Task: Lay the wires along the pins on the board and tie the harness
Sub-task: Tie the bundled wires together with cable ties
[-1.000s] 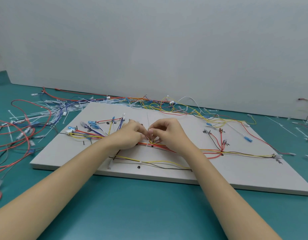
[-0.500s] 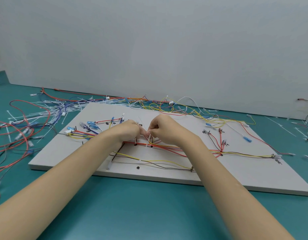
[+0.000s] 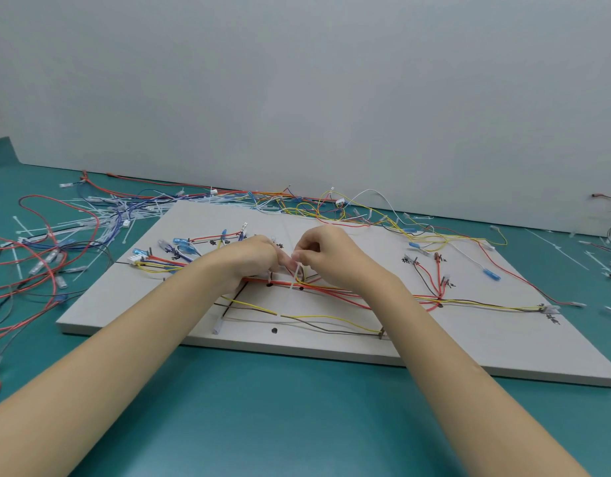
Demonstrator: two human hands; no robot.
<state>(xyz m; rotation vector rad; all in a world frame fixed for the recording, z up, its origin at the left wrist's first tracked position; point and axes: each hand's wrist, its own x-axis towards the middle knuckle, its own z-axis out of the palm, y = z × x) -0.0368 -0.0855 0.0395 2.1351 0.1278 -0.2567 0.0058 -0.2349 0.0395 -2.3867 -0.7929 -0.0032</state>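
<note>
Head view — both hands [image 3: 252, 258] [image 3: 326, 256] pinch white tie [image 3: 298, 274] around wires [image 3: 331, 290].

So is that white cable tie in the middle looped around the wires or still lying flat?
Looped: the white cable tie arcs over the red and yellow wires, pinched by the right hand. Whether it is cinched tight, cannot tell.

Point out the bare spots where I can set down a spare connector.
Bare: the green table between the forearms, in front of the board; also the board's near right corner. Crowded: loose wires left of the board, the tangle along its far edge, and around both hands.
</note>
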